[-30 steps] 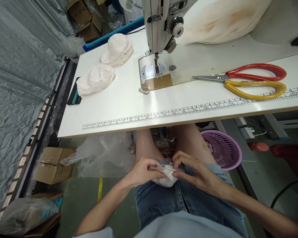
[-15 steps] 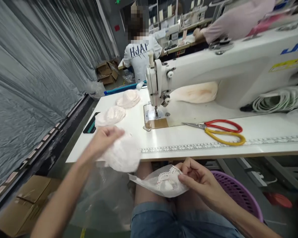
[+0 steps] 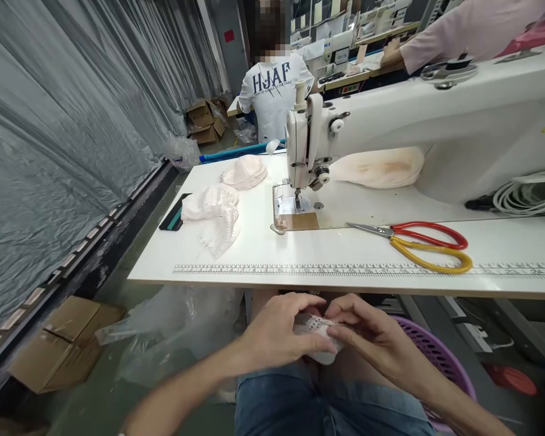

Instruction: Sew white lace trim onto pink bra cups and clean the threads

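Over my lap, just below the table edge, my left hand point(image 3: 279, 330) and my right hand point(image 3: 370, 336) close on one white lace-trimmed fabric piece point(image 3: 320, 332). It is bunched between them, and my fingers cover much of it. On the table at the left lies a pile of pale lace fabric pieces point(image 3: 209, 203), with one piece point(image 3: 221, 233) hanging askew toward the front. A second pale pink pile point(image 3: 244, 172) sits behind it. To the right stands a white sewing machine point(image 3: 306, 142), its needle area apart from both hands.
Red-and-yellow-handled scissors point(image 3: 390, 232) lie right of the needle plate, behind a printed ruler point(image 3: 300, 270). A purple basket point(image 3: 436, 351) stands under the table at right. Cardboard boxes point(image 3: 66, 339) and clear plastic point(image 3: 177, 327) are at left. Two people work beyond the machine.
My left hand has come from the table pile to my lap and joined the right hand on the fabric. A piece it held near the pile now lies on the table. The view has shifted.
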A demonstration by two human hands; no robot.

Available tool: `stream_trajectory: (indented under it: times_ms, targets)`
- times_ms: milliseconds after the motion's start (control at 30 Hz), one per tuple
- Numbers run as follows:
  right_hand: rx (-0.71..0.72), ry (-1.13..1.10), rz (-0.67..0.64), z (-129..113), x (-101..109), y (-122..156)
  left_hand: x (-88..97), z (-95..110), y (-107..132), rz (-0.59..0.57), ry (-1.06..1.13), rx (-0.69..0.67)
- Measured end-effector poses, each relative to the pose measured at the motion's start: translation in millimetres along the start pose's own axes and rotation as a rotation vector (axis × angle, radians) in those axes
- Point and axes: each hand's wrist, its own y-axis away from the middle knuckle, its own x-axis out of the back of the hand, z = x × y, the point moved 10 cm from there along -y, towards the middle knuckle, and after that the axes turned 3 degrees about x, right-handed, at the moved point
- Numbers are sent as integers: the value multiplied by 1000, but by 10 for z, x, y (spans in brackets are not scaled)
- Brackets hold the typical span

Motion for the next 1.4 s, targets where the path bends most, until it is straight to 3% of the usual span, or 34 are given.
stream_trajectory:
  times_ms: [133, 233, 433, 600, 833, 1000, 1067, 1133, 1200, 1267, 1300, 1367, 1400]
  targets:
    - [-48, 105, -35, 67, -9, 107, -161, -431, -2, 79, 331, 206]
    - [-87, 197, -122, 149, -59, 195, -268, -577, -10, 58, 390, 251]
    - [-9, 361, -85, 57, -71, 155, -356, -553, 6, 113, 168, 145]
    - [-10, 411, -105, 86, -176, 114, -446, -624, 22, 89, 150, 187]
    - [-48, 288, -99, 258, -132, 202, -543, -856, 74, 25, 379, 379]
    - [81, 145, -89, 42, -262, 192, -665, -889, 66, -51, 547, 416]
    - [127, 167, -123, -22, -316, 186, -729, -878, 75, -116, 635, 436]
    - [163, 329, -184, 22, -314, 215, -751, -874, 96, -164, 685, 467]
    - [191, 555, -220, 197, -183, 301, -714, -888, 112, -167, 688, 487]
    - [176, 690, -151, 463, 145, 436, -648, -913, 112, -138, 669, 484]
    - [147, 706, -112, 619, 333, 524, -629, -931, 109, -126, 663, 482]
    - [163, 595, 129, 767, 806, 732, -638, -988, 105, -113, 659, 497]
    - [153, 559, 149, 846, 913, 822, -661, -1016, 101, -112, 661, 508]
